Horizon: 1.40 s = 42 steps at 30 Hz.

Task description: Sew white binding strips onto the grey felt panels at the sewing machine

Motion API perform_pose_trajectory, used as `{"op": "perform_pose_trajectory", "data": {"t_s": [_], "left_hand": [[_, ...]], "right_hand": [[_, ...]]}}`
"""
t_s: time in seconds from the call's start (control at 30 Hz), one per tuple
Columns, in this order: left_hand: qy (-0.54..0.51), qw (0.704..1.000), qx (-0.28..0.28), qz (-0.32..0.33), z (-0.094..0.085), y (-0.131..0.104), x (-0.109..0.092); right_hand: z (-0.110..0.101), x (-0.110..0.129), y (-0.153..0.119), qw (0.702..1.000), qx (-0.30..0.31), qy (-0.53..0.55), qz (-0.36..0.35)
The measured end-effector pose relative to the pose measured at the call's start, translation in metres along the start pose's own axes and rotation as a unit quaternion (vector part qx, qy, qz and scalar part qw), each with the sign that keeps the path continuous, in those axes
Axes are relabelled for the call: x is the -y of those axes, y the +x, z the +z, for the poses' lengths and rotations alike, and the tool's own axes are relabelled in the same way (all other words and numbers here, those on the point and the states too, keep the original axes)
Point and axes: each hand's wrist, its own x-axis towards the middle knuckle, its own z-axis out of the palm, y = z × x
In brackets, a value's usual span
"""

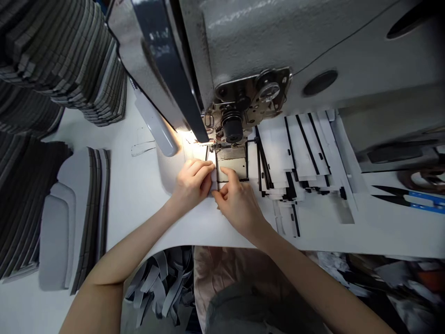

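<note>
A narrow pale fabric strip [214, 176] runs under the needle area of a sewing machine [243, 99]. My left hand [192, 183] is closed on the strip's left side, its fingertips pressed on it and its thumb tucked below. To the right, my right hand [239, 202] has its thumb and index finger spread apart. Its thumb tip touches the strip's near end, and the index fingertip rests by the metal plate [232, 169]. The other fingers are curled and partly hidden. A lamp lights the needle area.
Tall stacks of grey padded pieces [62, 55] and several curved grey pieces [55, 241] stand on the left. White pieces with black strips [278, 148] lie right of the plate, and blue-handled thread snips [413, 198] farther right. Grey strips [170, 283] hang below the table edge.
</note>
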Motion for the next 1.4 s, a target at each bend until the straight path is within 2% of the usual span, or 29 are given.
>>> {"op": "perform_pose_trajectory", "data": {"t_s": [0.17,0.3,0.5,0.67,0.9,1.07,1.23,1.4], "left_hand": [[-0.010,1.000,-0.013,0.004,0.000,0.001,0.000],[-0.012,0.999,-0.023,0.025,0.000,0.001,0.001],[0.004,0.999,0.008,0.040,0.000,0.005,0.007],[0.024,0.998,0.012,0.052,0.002,0.009,0.015],[0.042,0.998,0.025,0.029,0.009,0.015,0.028],[0.035,0.999,0.019,0.028,0.006,0.016,0.030],[0.021,0.998,-0.008,0.052,0.001,0.016,0.034],[0.013,0.998,-0.008,0.065,0.004,0.018,0.044]], "right_hand": [[-0.005,0.003,0.013,0.999,0.005,-0.034,-0.001],[-0.012,0.006,0.021,0.994,0.009,-0.110,-0.016],[-0.014,0.007,0.020,0.962,-0.009,-0.251,-0.107],[-0.009,0.004,0.012,0.940,-0.015,-0.315,-0.132],[-0.016,0.012,0.014,0.936,0.025,-0.340,-0.091],[-0.023,0.017,0.022,0.934,0.056,-0.347,-0.058],[-0.022,0.017,0.031,0.930,0.068,-0.357,-0.048],[-0.018,0.013,0.034,0.931,0.054,-0.358,-0.053]]}}
